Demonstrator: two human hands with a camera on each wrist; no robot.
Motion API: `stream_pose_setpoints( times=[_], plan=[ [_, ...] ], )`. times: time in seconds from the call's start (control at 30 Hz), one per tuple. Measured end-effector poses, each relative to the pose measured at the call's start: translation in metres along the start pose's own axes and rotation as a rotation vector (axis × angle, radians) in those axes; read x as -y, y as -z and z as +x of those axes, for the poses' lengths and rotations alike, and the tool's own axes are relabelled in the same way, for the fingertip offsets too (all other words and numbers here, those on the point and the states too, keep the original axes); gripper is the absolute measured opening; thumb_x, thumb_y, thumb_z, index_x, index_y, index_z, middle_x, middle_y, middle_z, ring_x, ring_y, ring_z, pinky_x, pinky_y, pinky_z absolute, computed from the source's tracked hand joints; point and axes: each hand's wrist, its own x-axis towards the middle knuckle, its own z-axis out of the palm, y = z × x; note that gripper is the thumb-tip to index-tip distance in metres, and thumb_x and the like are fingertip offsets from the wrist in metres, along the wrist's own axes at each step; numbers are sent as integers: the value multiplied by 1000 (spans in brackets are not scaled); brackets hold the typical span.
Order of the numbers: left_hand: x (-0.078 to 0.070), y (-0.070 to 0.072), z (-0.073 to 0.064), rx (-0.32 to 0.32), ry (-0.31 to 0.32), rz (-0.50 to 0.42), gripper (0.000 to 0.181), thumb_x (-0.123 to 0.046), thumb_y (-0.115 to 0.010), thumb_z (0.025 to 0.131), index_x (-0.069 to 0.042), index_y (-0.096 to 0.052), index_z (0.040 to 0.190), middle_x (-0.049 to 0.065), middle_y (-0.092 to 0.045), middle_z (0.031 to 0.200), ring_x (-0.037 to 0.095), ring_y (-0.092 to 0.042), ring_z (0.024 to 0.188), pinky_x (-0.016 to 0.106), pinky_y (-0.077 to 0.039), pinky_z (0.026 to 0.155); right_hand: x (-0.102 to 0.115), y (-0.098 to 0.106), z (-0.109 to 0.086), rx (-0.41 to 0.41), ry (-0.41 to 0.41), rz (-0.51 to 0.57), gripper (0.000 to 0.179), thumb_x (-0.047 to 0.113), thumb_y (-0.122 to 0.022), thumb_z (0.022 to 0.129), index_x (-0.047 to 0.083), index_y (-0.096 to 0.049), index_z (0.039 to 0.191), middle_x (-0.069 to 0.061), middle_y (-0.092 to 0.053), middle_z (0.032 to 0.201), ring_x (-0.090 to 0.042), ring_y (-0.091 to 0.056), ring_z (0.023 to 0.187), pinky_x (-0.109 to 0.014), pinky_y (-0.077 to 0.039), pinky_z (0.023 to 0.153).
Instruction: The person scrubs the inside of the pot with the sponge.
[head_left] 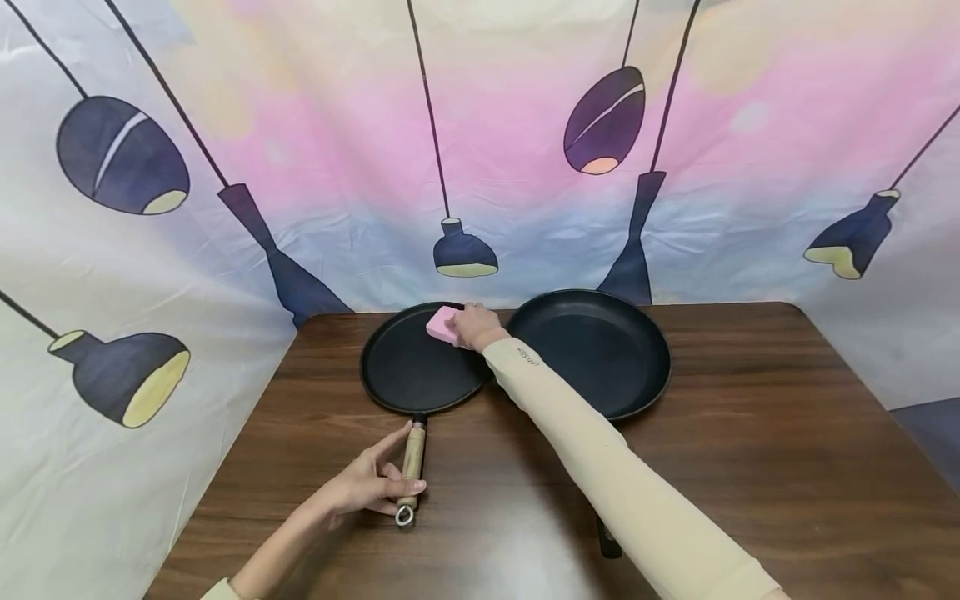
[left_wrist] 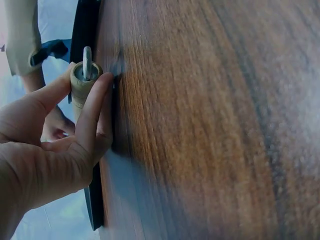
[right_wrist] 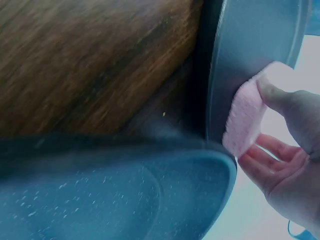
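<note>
A flat black pan (head_left: 416, 367) with a wooden handle (head_left: 413, 458) lies on the table at centre left. My left hand (head_left: 367, 482) grips that handle, thumb on one side and fingers on the other, near the metal hanging ring (left_wrist: 87, 62). At the far right part of the pan, my right hand (head_left: 477, 327) holds a pink sponge (head_left: 443, 324) between thumb and fingers. In the right wrist view the sponge (right_wrist: 246, 112) lies over the flat pan's surface (right_wrist: 255, 45), close to the rim of the second pan.
A deeper black frying pan (head_left: 592, 350) stands close on the right, its dark handle (head_left: 609, 540) partly hidden under my right sleeve (head_left: 622, 467). Both pans are on a brown wooden table (head_left: 765, 417). A cloth printed with lamps (head_left: 517, 167) hangs behind the table's back edge.
</note>
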Motion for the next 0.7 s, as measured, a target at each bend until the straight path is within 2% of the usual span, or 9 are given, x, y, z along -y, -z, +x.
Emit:
stream_pose_setpoints(
  times=[0.07,0.17,0.3,0.4,0.5,0.57,0.7],
  plan=[
    [-1,0,0,1,5,4,109,-24,-80,91,-11,-2,165,-1,-61,77,10,-67,71,32,-64,70,-4,4,-5,18,17,40,46,27,-76,95,23,-64,139,-10,-65,132,-25,-58,117,-39,-54,99],
    [-1,0,0,8,8,6,109,-24,-80,91,-11,-1,165,-1,-62,77,10,-67,71,32,-64,70,-9,9,-11,45,7,101,43,27,-82,89,13,-69,127,-8,-68,119,-21,-59,103,-33,-54,89],
    [0,0,1,10,10,0,109,-23,-79,92,-12,0,165,-1,-63,78,10,-66,72,31,-63,69,-13,13,-19,95,-11,191,40,26,-88,82,7,-71,113,-6,-68,104,-19,-54,90,-29,-47,79],
    [0,0,2,1,10,0,108,-21,-79,92,-11,0,165,-1,-62,78,9,-65,73,29,-63,68,-15,14,-26,120,7,244,46,26,-91,79,7,-72,116,-5,-70,108,-18,-56,93,-29,-49,83],
    [-1,0,2,-1,9,5,107,-21,-79,92,-10,0,165,-2,-62,78,8,-64,73,29,-62,68,-16,10,-32,135,35,273,55,28,-90,80,8,-69,126,-6,-70,122,-19,-60,103,-31,-52,94],
    [-2,-1,1,-1,9,6,107,-21,-79,92,-10,-1,165,-3,-61,78,8,-64,73,28,-62,68,-16,6,-36,137,64,285,58,30,-88,82,8,-67,131,-7,-68,128,-19,-61,109,-32,-53,99],
    [-2,-3,0,-9,17,10,107,-21,-80,91,-10,-2,165,-3,-61,77,8,-64,74,29,-62,69,-13,-2,-41,130,158,338,57,32,-85,85,7,-66,133,-9,-69,130,-20,-63,115,-30,-53,103]
  ],
)
